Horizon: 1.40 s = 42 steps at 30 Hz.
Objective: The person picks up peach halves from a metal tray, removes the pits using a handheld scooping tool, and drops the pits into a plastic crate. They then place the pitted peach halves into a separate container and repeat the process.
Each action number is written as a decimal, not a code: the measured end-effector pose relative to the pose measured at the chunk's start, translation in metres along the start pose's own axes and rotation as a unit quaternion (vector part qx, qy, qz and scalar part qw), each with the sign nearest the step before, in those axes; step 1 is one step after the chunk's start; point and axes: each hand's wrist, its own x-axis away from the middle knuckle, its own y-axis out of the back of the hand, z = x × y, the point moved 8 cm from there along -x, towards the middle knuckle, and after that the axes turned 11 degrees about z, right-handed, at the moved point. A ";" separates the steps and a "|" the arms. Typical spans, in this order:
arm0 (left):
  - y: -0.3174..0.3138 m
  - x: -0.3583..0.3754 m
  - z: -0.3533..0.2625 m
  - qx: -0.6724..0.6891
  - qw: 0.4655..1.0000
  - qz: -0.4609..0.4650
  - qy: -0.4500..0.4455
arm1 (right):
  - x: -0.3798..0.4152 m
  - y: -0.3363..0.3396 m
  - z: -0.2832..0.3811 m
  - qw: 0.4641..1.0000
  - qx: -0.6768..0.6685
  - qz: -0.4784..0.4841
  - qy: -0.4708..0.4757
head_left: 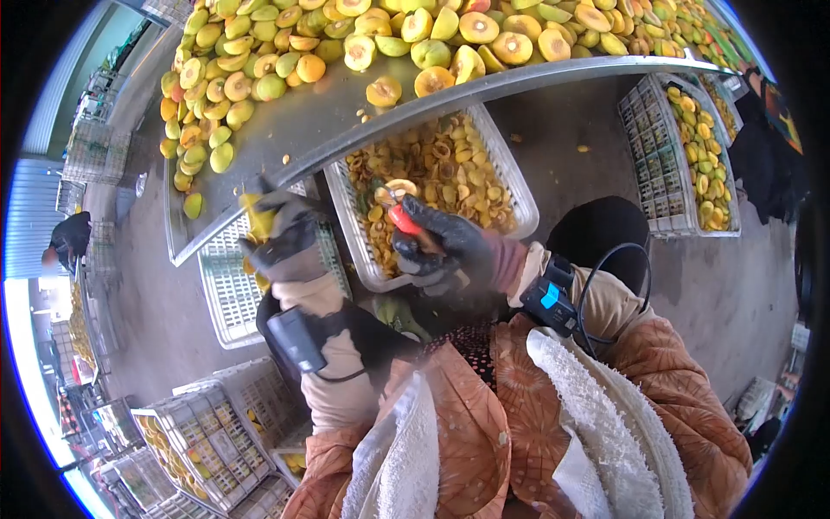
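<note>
My right hand point(441, 246), in a dark glove, is closed around a small red-handled tool point(405, 220). Its tip points up and away from me, and a pale cut piece of fruit point(399, 187) shows right at that end. Below lies a white crate point(523, 203) of cut fruit scraps point(458, 164). My left hand point(290, 229), gloved and smeared by motion, is over a second white crate point(226, 290), with its fingers apart. A yellow fruit piece point(258, 218) shows between its thumb and fingers; I cannot tell whether it is gripped.
A metal table point(324, 121) ahead bears a heap of halved yellow-green fruit point(432, 54). Crates of fruit stand at right point(683, 156) and lower left point(203, 441). One person point(69, 242) is at far left, another point(769, 138) at the right edge.
</note>
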 end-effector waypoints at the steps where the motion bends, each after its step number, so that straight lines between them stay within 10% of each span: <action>1: -0.003 -0.004 -0.011 -0.013 1.000 -0.002 0.006 | 0.000 0.021 -0.001 0.998 0.011 -0.068 0.014; 5: -0.006 -0.061 0.000 -0.318 0.936 -0.102 0.115 | 0.003 0.035 0.010 0.962 0.133 -0.222 0.085; 8: 0.000 -0.124 0.045 -0.725 0.614 -0.156 0.271 | 0.005 0.039 0.031 0.942 0.249 -0.203 0.094; 10: 0.074 -0.176 0.051 -0.869 0.405 -0.030 0.281 | 0.008 0.039 0.043 0.920 0.294 -0.227 0.123; 11: 0.078 -0.183 0.062 -0.868 0.406 -0.026 0.283 | 0.010 0.038 0.047 0.919 0.294 -0.230 0.127; 13: 0.076 -0.186 0.110 -0.912 0.234 0.182 0.285 | 0.015 0.039 0.048 0.923 0.267 -0.257 0.101; 17: 0.046 -0.177 0.102 -0.892 0.376 0.092 0.231 | 0.023 0.026 0.071 0.859 0.426 -0.247 0.141; 19: 0.032 -0.137 0.098 -0.583 0.749 -0.034 0.313 | 0.032 0.032 0.078 0.841 0.398 -0.336 0.143; 20: 0.013 -0.116 0.102 -0.466 0.820 -0.052 0.329 | 0.032 0.030 0.077 0.844 0.396 -0.334 0.140; 24: 0.008 -0.073 0.077 -0.682 0.711 -0.051 0.165 | 0.026 0.012 0.081 0.814 0.440 -0.298 0.236; 25: 0.018 -0.055 0.084 -0.413 0.869 -0.123 0.244 | 0.027 0.010 0.078 0.805 0.459 -0.317 0.203; 28: -0.007 -0.039 0.097 -0.342 0.898 -0.175 0.215 | 0.023 0.011 0.067 0.812 0.456 -0.333 0.150; 29: -0.020 -0.042 0.088 -0.601 0.773 -0.073 0.186 | 0.021 0.013 0.067 0.796 0.478 -0.331 0.167; 35: -0.020 -0.012 0.099 -0.287 0.909 -0.235 0.187 | 0.016 0.007 0.055 0.798 0.486 -0.323 0.147; 42: 0.011 -0.003 0.084 -0.408 0.853 -0.317 0.072 | 0.011 0.006 0.048 0.785 0.535 -0.282 0.130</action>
